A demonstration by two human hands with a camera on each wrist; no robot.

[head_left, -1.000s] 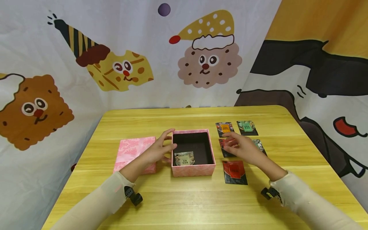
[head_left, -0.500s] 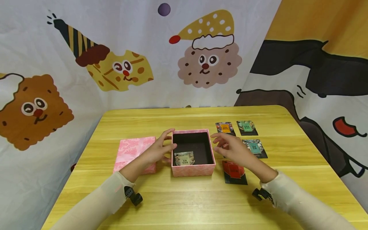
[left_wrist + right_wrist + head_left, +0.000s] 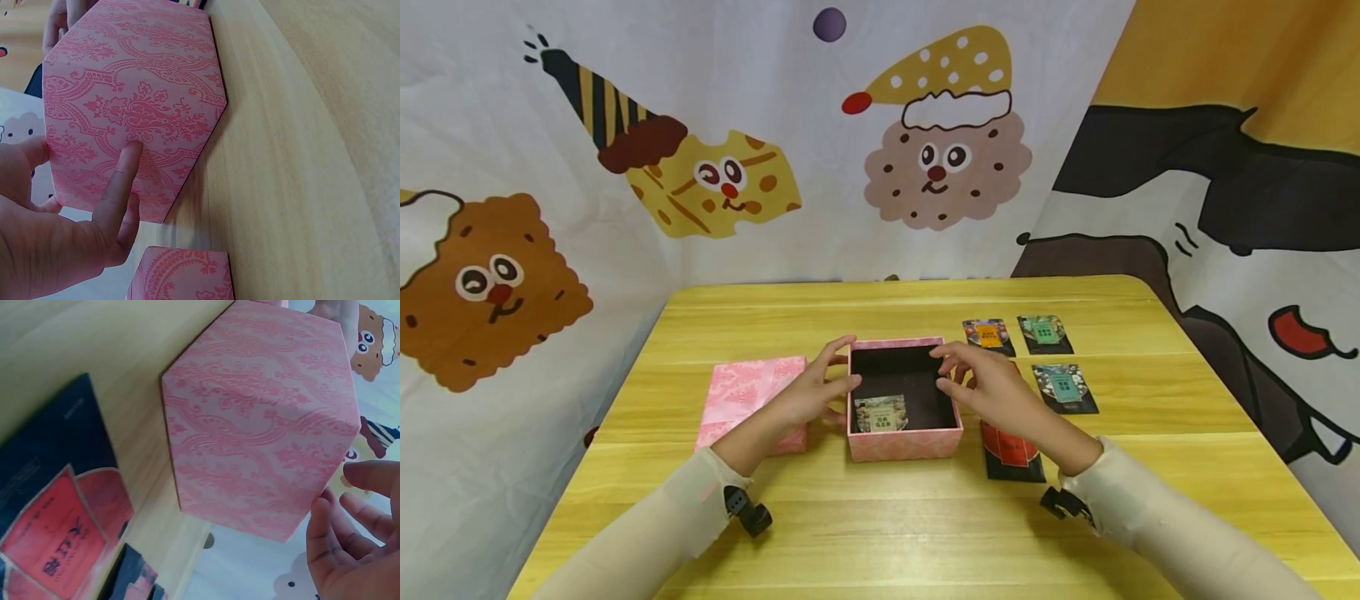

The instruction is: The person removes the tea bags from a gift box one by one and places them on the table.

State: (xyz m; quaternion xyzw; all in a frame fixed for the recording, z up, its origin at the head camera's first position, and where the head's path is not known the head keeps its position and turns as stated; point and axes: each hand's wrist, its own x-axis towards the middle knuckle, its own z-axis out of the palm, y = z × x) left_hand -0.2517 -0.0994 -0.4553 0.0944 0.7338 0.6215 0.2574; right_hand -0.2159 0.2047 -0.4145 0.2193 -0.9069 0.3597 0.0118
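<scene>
A pink patterned box (image 3: 905,446) with a dark inside stands uncovered mid-table. A flat packet with a pale green label (image 3: 881,414) lies in its front left corner. At the box's left side my left hand (image 3: 806,392) holds the wall; its thumb lies over the rim, and in the left wrist view a fingertip (image 3: 133,150) touches the outer face. My right hand (image 3: 992,387) is at the right rim, its thumb and index tips over the opening with nothing seen between them. In the right wrist view its fingers (image 3: 320,528) are close to the upper edge; contact is unclear.
The pink lid (image 3: 737,392) lies left of the box, partly behind my left arm. Right of it lie flat packets: one orange-labelled (image 3: 988,333), one green (image 3: 1044,333), one teal (image 3: 1065,388), one red (image 3: 1013,454). My right hand mostly covers another red packet.
My right hand has moved left from above the packets to the box's right rim, uncovering the teal-labelled packet. The left hand and the box have stayed put.
</scene>
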